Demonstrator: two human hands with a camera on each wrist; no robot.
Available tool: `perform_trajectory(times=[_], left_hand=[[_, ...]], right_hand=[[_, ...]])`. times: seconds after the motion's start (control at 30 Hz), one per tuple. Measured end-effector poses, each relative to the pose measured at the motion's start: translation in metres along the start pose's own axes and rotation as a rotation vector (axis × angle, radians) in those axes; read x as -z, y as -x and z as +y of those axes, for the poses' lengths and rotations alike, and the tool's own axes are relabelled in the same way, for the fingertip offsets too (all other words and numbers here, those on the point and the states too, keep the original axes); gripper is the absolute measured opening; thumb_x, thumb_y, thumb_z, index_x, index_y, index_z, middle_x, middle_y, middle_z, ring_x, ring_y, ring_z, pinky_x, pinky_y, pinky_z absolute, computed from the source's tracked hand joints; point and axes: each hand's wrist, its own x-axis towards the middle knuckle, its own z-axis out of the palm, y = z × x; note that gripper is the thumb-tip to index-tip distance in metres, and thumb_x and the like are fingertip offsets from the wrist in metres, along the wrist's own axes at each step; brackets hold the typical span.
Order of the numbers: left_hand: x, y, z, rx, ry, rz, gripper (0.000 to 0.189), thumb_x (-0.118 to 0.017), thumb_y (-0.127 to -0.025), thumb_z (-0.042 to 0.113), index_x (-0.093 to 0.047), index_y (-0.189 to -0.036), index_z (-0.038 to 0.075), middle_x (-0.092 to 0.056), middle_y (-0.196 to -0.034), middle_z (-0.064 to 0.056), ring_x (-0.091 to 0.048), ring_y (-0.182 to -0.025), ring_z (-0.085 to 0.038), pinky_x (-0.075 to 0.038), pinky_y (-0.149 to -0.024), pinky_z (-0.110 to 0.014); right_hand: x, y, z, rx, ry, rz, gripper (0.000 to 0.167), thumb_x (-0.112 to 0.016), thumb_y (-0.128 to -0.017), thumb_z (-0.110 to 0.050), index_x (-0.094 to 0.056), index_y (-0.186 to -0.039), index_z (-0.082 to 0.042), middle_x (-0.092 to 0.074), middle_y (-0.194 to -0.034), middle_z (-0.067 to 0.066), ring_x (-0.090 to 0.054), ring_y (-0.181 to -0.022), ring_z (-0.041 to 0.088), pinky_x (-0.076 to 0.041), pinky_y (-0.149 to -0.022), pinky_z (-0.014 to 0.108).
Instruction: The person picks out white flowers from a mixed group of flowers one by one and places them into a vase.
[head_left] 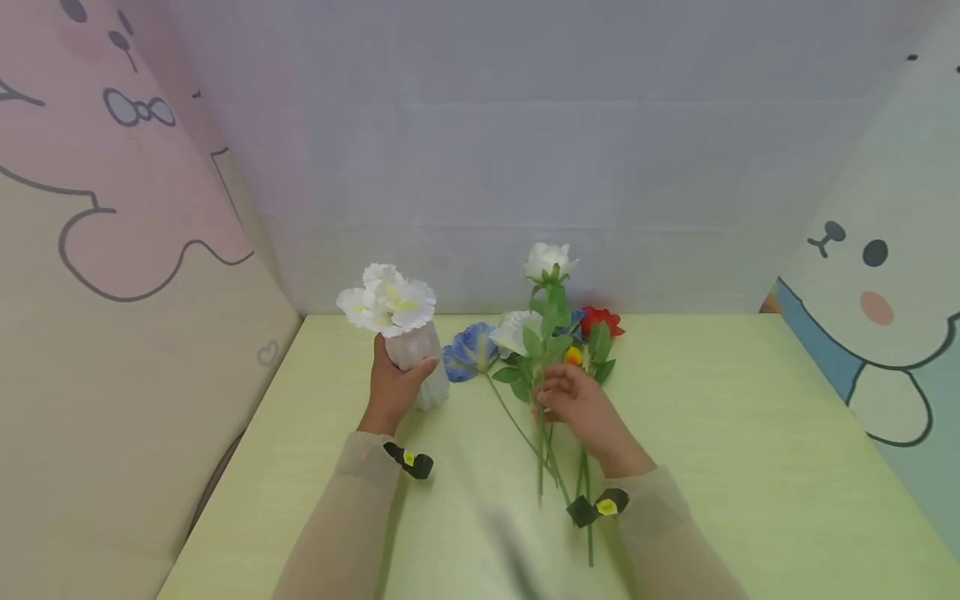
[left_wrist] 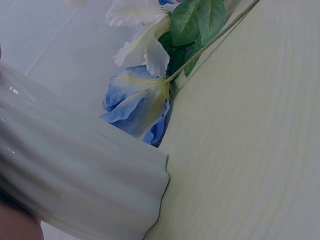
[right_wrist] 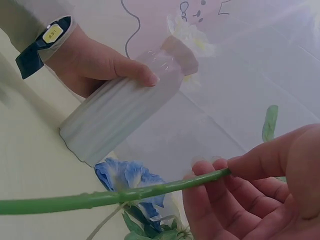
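My left hand (head_left: pixel 396 385) grips a white ribbed vase (head_left: pixel 431 367), thumb across its near side. From the vase's mouth stands a white ruffled flower (head_left: pixel 387 302). My right hand (right_wrist: pixel 260 185) pinches the green stem (right_wrist: pixel 150 191) of a white rose (head_left: pixel 549 260) between thumb and fingers. In the head view the rose is upright, its bloom above the other flowers. Under and behind it lie a blue flower (head_left: pixel 471 352), a white flower (head_left: pixel 516 333), a red flower (head_left: pixel 602 320) and a small orange-yellow bloom (head_left: pixel 573 356). The right hand and leaves partly hide these.
The flowers lie on a pale yellow-green table (head_left: pixel 750 433). A plain pale cloth (head_left: pixel 480 167) rises behind the table's back edge. Cartoon-printed panels flank it, a pink one (head_left: pixel 150 217) on the left and a bear-like figure (head_left: pixel 885 292) on the right.
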Motion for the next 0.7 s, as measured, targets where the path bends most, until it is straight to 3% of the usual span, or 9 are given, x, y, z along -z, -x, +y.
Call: perform_trajectory(times=[0.3,0.47,0.7], left_hand=[[0.002,-0.001,0.003,-0.003,-0.014,-0.007,0.087,-0.086,-0.085,0.029,-0.031,-0.152,0.022,-0.051,-0.138,-0.012,-0.053,-0.124,-0.034,-0.045,-0.102,-0.058],[0.001,-0.002,0.005,0.014,0.004,-0.018,0.086,-0.085,-0.087,0.023,-0.03,-0.153,0.021,-0.05,-0.139,-0.013,-0.053,-0.126,-0.034,-0.044,-0.103,-0.056],[0.001,-0.001,0.005,0.019,-0.005,-0.014,0.086,-0.085,-0.087,0.025,-0.03,-0.152,0.019,-0.05,-0.14,-0.013,-0.052,-0.127,-0.033,-0.043,-0.105,-0.056]], right_hand=[[-0.006,-0.008,-0.011,0.029,0.004,-0.047,0.032,-0.06,-0.102,-0.002,-0.048,-0.129,0.012,-0.062,-0.119,0.029,-0.072,-0.097,0.033,-0.059,-0.084,0.043],[-0.01,-0.011,-0.017,0.036,0.068,-0.039,0.024,-0.057,-0.104,-0.002,-0.051,-0.123,0.011,-0.068,-0.114,0.024,-0.072,-0.095,0.033,-0.06,-0.081,0.042],[-0.011,-0.014,-0.029,0.06,0.14,-0.054,0.016,-0.059,-0.105,-0.006,-0.054,-0.115,0.006,-0.065,-0.114,0.028,-0.073,-0.093,0.035,-0.059,-0.084,0.047]])
